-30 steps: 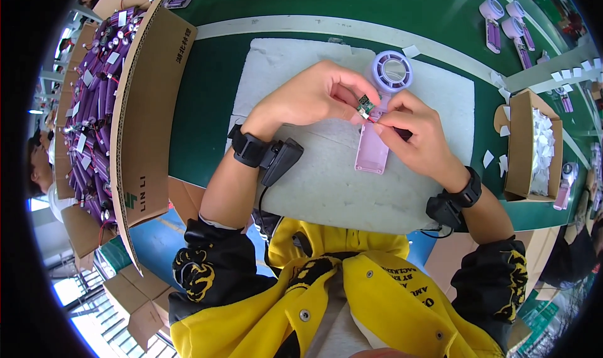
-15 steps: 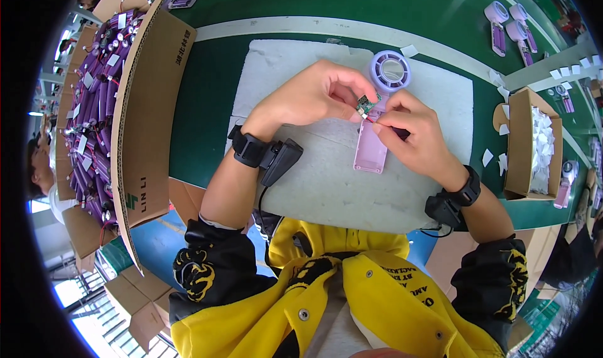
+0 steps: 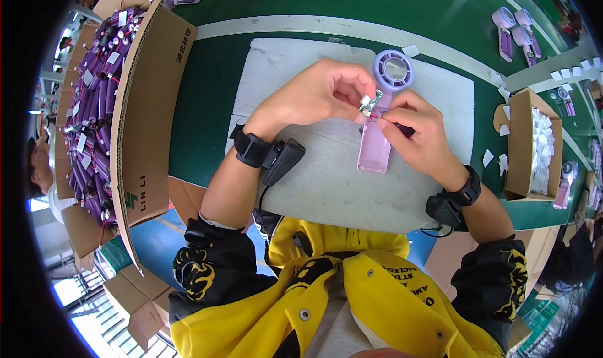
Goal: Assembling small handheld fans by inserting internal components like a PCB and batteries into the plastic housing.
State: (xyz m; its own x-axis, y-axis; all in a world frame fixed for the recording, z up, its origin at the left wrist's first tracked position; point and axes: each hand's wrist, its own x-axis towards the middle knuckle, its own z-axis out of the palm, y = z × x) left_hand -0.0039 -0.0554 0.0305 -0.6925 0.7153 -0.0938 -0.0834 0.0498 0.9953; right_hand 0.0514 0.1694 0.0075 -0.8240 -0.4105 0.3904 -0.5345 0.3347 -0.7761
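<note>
A small green circuit board (image 3: 370,105) with pale connectors is pinched between the thumb and fingers of my left hand (image 3: 323,94). My right hand (image 3: 418,130) is closed beside it, its fingertips on a thin red wire (image 3: 375,116) that meets the board's lower edge. A dark, rounded thing (image 3: 407,131) shows under the right fingers; its kind is mostly hidden. Beneath both hands lies a purple handheld fan (image 3: 392,71), round head at the far end. Its open pink-lilac handle shell (image 3: 373,151) points toward me, partly covered by the hands.
A white foam mat (image 3: 301,188) lies on the green table (image 3: 207,107). To the left stands a cardboard box (image 3: 154,119) of purple battery cells (image 3: 94,119). A smaller box (image 3: 518,147) of white slips stands right, with loose slips nearby. More fans (image 3: 504,31) lie far right.
The circuit board has been tilted in my left fingers, so its pale connectors now show. The fan has shifted slightly right, and my right hand has moved a little right with the wire.
</note>
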